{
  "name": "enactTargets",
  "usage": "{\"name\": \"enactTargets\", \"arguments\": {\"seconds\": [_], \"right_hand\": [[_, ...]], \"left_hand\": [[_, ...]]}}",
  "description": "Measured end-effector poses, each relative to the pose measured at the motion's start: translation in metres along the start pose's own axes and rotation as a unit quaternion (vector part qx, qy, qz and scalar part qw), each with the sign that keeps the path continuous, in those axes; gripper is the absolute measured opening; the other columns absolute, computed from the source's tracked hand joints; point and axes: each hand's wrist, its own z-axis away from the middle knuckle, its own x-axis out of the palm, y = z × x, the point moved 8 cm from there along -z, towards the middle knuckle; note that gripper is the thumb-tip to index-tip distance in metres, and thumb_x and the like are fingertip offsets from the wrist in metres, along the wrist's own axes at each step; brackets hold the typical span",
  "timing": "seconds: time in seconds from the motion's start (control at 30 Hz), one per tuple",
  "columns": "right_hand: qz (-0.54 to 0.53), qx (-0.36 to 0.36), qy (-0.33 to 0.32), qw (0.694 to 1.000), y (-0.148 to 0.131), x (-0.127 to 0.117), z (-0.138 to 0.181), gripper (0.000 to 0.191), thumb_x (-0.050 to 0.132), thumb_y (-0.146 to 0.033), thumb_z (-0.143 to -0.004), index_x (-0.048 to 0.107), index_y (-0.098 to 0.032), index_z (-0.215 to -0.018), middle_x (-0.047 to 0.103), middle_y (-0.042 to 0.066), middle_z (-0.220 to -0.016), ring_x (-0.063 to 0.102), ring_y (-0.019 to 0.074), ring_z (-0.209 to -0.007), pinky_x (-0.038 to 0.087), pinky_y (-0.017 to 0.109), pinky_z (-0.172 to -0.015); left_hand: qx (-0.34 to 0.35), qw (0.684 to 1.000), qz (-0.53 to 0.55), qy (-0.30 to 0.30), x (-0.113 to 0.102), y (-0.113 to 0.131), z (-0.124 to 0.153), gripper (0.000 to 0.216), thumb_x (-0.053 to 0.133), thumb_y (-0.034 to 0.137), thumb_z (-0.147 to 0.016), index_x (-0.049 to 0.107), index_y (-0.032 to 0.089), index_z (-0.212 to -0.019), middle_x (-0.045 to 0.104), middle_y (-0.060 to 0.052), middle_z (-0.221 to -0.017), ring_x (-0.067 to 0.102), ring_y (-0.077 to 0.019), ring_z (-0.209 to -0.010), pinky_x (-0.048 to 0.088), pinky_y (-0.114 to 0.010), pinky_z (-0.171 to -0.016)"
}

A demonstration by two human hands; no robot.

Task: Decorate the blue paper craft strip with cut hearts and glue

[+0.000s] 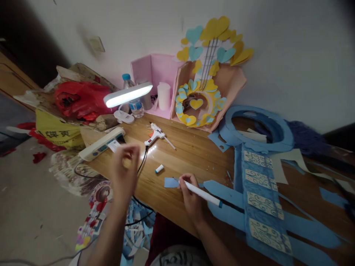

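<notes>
"What is held in the right hand (190,195)?"

"A white marker (203,193) is held in its grip, the tip pointed at a small blue paper (169,182) laid on the counter (199,155)."

"And the left hand (124,170)?"

"It is held up, fingers curled and blurred; whether anything is pinched in that grip cannot be told."

"What is placed beyond the paper?"

"A small cap (159,169) and a white glue gun (155,135)."
</notes>
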Motion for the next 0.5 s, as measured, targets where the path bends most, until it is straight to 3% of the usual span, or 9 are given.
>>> {"name": "enactTargets", "arguments": {"seconds": [0.07, 0.13, 0.23, 0.33, 0.5], "right_hand": [[0.001, -0.008, -0.001, 1.0, -0.004, 0.0, 0.001, 0.016, 0.05, -0.038, -0.088, 0.05, -0.023, -0.083, 0.056, -0.002, -0.073, 0.056, 0.0133, -0.067, 0.047, 0.024, -0.064], [0.008, -0.01, 0.001, 1.0, -0.007, 0.001, 0.0, 0.016, 0.052, -0.037, -0.087, 0.05, -0.022, -0.081, 0.055, -0.002, -0.072, 0.055, 0.0131, -0.065, 0.046, 0.024, -0.062], [0.029, -0.002, -0.006, 1.0, -0.008, 0.005, -0.005, 0.018, 0.058, -0.036, -0.084, 0.049, -0.022, -0.077, 0.053, -0.004, -0.068, 0.053, 0.0124, -0.061, 0.045, 0.023, -0.058], [0.063, 0.005, -0.024, 0.998, -0.006, 0.012, -0.013, 0.023, 0.06, -0.039, -0.082, 0.048, -0.022, -0.072, 0.052, -0.006, -0.062, 0.052, 0.0117, -0.056, 0.043, 0.022, -0.055], [0.084, -0.003, -0.03, 0.996, -0.003, 0.018, -0.018, 0.031, 0.055, -0.043, -0.085, 0.04, -0.023, -0.065, 0.046, -0.007, -0.056, 0.048, 0.0113, -0.053, 0.041, 0.022, -0.055]], "left_hand": [[-0.004, 0.994, 0.027, -0.108, 0.027, 0.006, 0.057, 0.011, 0.055, 0.025, -0.089, 0.061, 0.02, -0.082, 0.062, 0.0, -0.077, 0.058, -0.0128, -0.071, 0.048, -0.025, -0.061], [0.018, 0.986, 0.033, -0.162, 0.042, 0.01, 0.104, 0.01, 0.053, 0.02, -0.09, 0.062, 0.02, -0.086, 0.064, -0.001, -0.079, 0.06, -0.0133, -0.075, 0.051, -0.025, -0.068], [0.107, 0.961, 0.024, -0.255, 0.059, 0.012, 0.152, 0.026, 0.047, 0.014, -0.091, 0.058, 0.017, -0.114, 0.067, -0.008, -0.107, 0.062, -0.017, -0.1, 0.052, -0.029, -0.086], [0.169, 0.933, -0.017, -0.316, 0.07, 0.005, 0.171, 0.046, 0.047, 0.018, -0.09, 0.042, 0.014, -0.136, 0.055, -0.013, -0.132, 0.05, -0.0229, -0.124, 0.046, -0.038, -0.101], [0.199, 0.912, -0.066, -0.354, 0.081, -0.002, 0.173, 0.058, 0.045, 0.024, -0.091, 0.028, 0.013, -0.145, 0.05, -0.015, -0.138, 0.047, -0.0257, -0.128, 0.045, -0.041, -0.102]]}}
